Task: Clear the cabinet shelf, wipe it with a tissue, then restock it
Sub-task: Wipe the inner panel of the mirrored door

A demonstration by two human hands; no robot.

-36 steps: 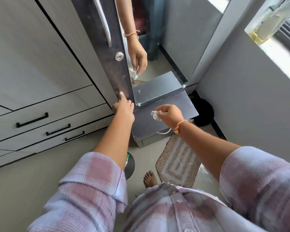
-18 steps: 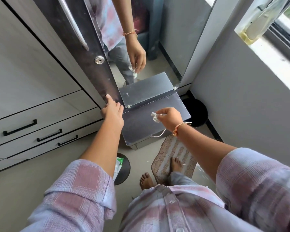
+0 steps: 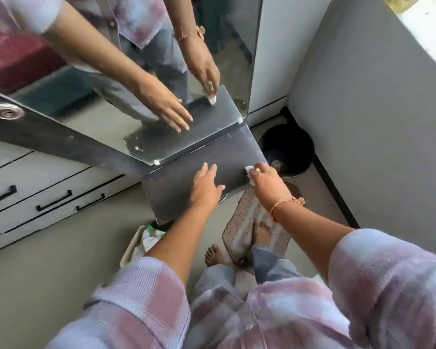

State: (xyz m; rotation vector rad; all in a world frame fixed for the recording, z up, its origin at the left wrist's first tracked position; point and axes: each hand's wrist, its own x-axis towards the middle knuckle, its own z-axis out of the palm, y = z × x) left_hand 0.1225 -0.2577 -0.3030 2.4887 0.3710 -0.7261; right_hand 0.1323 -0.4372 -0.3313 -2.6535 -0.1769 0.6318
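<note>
A dark grey shelf point(image 3: 176, 187) juts out below a mirror point(image 3: 111, 102) on the cabinet door; nothing stands on it. My left hand point(image 3: 205, 187) lies flat on the shelf's middle, fingers spread, holding nothing. My right hand point(image 3: 267, 182) is at the shelf's right edge, pinching a crumpled white tissue point(image 3: 249, 170) against the surface. Both hands and the tissue show again as reflections in the mirror.
White drawers with black handles point(image 3: 53, 201) stand at the left. A black round bin point(image 3: 287, 149) sits on the floor right of the shelf. A patterned mat point(image 3: 247, 222) and my bare feet are below, and a basket with items point(image 3: 146, 240) is by my left leg.
My left hand has left the cabinet door edge and come down flat on the shelf. My right hand has carried the tissue to the shelf's right edge. The camera has leaned closer.
</note>
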